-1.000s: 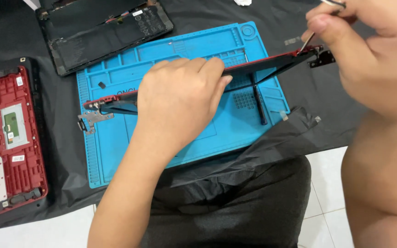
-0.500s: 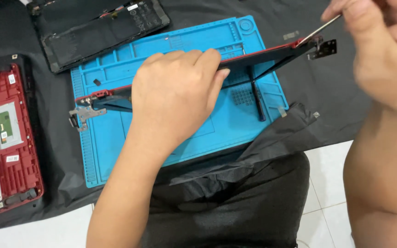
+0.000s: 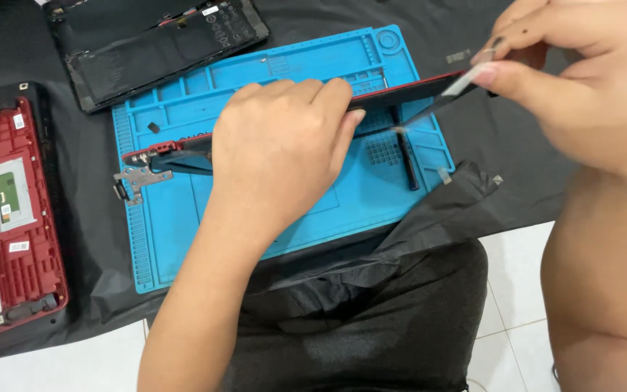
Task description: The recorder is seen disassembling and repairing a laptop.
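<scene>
- The left hand (image 3: 284, 145) wraps around the red screen lid (image 3: 400, 91), holding it up on its edge over the blue mat (image 3: 183, 247) so it stays steady.
- The right hand (image 3: 582, 65) pinches a thin metal tool (image 3: 437, 101) against the lid's far end.
- A metal hinge (image 3: 133, 180) sticks out over the mat's left side.
- A red laptop base (image 3: 9, 218) lies left of the mat.

The left hand (image 3: 281, 156) grips a red laptop lid (image 3: 400, 91) edge-up on the blue mat (image 3: 183, 232); the right hand (image 3: 575, 72) pinches a thin metal tool (image 3: 437, 101).
</scene>
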